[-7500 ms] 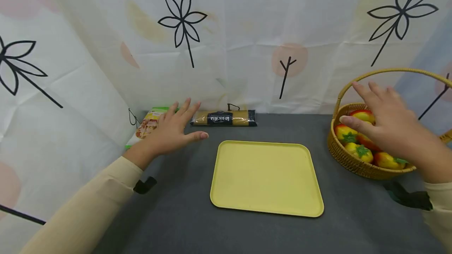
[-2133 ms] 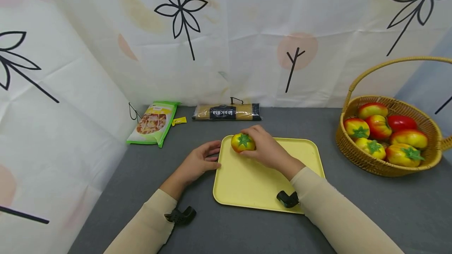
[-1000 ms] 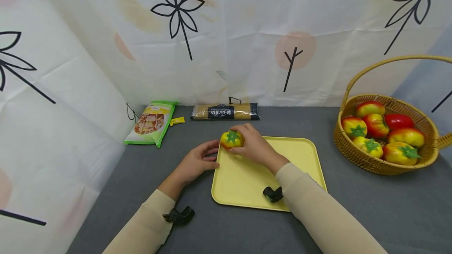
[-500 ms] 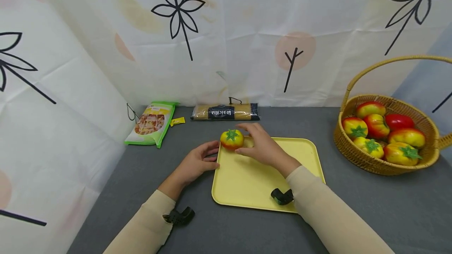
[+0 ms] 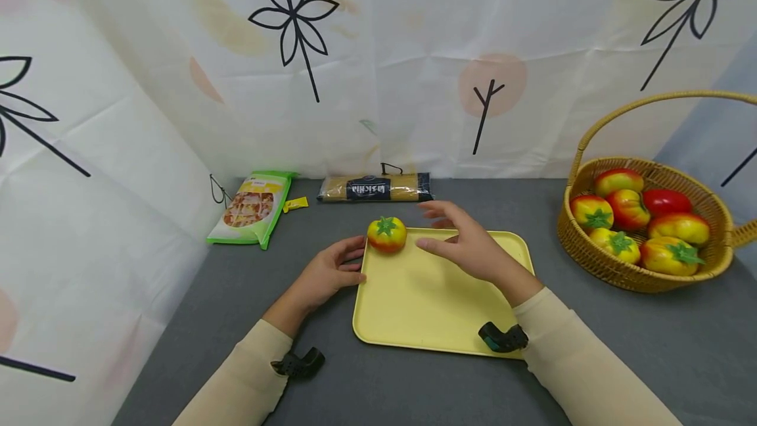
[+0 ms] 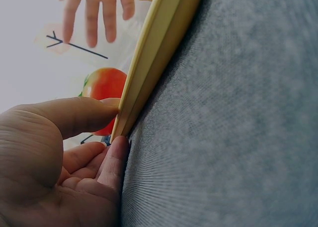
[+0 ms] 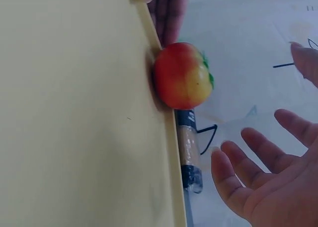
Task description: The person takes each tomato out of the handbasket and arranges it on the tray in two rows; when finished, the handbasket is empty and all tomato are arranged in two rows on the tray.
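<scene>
A round red-and-yellow tomato-like fruit (image 5: 387, 235) with a green star-shaped top sits in the far left corner of the yellow tray (image 5: 437, 311). At the tray's left edge is my left hand (image 5: 322, 275); in the left wrist view its thumb (image 6: 84, 115) lies at the rim and its fingers reach below it, pinching the edge. My right hand (image 5: 467, 245) hovers over the tray, to the right of the fruit and apart from it, fingers spread and loosely bent. Nothing is in the right palm (image 7: 288, 192).
On the right stands a wicker basket (image 5: 597, 275) with a tall handle, holding several similar fruits. At the back lie a pasta pack (image 5: 375, 187), a small yellow packet (image 5: 296, 204) and a green-and-white food bag (image 5: 251, 209). A patterned cloth (image 5: 408, 84) hangs behind.
My right hand brought the fruit to the tray's far left corner, let it go and drew back to the right. The left hand stays at the tray's edge.
</scene>
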`<state>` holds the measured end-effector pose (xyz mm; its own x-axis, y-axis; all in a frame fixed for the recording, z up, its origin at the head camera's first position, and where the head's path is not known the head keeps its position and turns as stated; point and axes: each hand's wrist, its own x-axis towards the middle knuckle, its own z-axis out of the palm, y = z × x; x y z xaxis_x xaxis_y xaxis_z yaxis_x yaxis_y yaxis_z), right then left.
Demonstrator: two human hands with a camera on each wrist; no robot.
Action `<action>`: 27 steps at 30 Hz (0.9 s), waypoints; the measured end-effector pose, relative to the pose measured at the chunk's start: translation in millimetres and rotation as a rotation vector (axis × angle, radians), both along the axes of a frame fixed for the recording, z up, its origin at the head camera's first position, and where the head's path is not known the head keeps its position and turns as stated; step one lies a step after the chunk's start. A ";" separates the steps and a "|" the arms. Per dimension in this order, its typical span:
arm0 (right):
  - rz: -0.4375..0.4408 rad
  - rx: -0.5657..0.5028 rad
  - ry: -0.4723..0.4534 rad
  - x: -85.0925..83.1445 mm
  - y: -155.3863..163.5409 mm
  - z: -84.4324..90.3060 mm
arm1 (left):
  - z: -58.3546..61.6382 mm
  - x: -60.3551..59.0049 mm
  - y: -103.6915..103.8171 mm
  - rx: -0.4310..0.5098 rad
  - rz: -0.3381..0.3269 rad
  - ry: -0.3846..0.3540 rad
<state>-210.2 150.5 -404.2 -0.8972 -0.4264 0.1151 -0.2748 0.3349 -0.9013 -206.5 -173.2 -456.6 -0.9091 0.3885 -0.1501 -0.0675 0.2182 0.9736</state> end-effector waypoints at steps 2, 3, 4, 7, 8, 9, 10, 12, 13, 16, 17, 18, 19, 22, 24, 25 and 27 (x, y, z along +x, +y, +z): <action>0.003 -0.038 -0.005 3.2 5.9 2.1 | -0.4 0.0 -0.7 -0.001 0.003 -0.002; 0.005 -0.053 -0.008 4.8 9.2 3.3 | -1.1 -0.2 -1.2 -0.001 0.003 0.000; 0.009 -0.068 -0.007 6.5 12.0 4.5 | -1.2 -0.1 -1.3 -0.002 0.004 0.002; 0.035 -0.106 0.002 11.4 20.0 6.2 | -1.6 0.9 -1.7 -0.003 0.006 0.005; 0.046 -0.119 0.006 13.1 22.6 6.4 | -1.8 1.2 -1.8 -0.002 0.006 0.005; 0.056 -0.134 0.009 15.0 25.4 6.6 | -2.0 1.4 -1.7 -0.001 0.006 0.004; 0.064 -0.146 0.016 17.1 28.3 7.0 | -2.1 1.6 -1.7 0.002 0.004 0.004; 0.077 -0.171 0.032 20.9 34.7 7.1 | -2.6 1.4 -1.3 0.004 0.006 -0.001; 0.081 -0.183 0.042 22.6 38.1 6.9 | -2.8 1.2 -1.0 0.005 0.006 -0.002; 0.090 -0.212 0.075 27.0 49.2 6.5 | -3.1 0.9 -0.5 0.005 -0.001 0.010; 0.091 -0.219 0.087 28.2 53.4 6.2 | -3.0 1.0 -0.4 0.002 0.000 0.011; 0.091 -0.226 0.099 29.2 57.7 6.1 | -2.6 1.2 -0.2 0.000 0.002 0.010; 0.092 -0.236 0.106 30.3 62.5 6.5 | -2.7 1.2 -0.2 -0.003 0.003 0.010; 0.086 -0.268 0.118 33.3 78.3 8.4 | -2.6 0.9 0.0 -0.011 0.006 0.010; 0.078 -0.299 0.113 34.6 89.0 10.4 | -2.1 0.8 0.2 -0.014 0.007 0.012; 0.071 -0.317 0.108 35.1 94.1 11.6 | -2.0 0.8 0.1 -0.014 0.005 0.015; 0.058 -0.357 0.099 35.8 103.3 14.2 | -1.1 0.9 0.0 -0.013 0.002 0.020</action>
<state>-174.4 253.9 -390.0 -0.8498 -0.3932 0.3511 -0.3761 -0.0145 -0.9265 -205.7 -173.2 -457.7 -0.9128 0.3849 -0.1365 -0.0480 0.2307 0.9718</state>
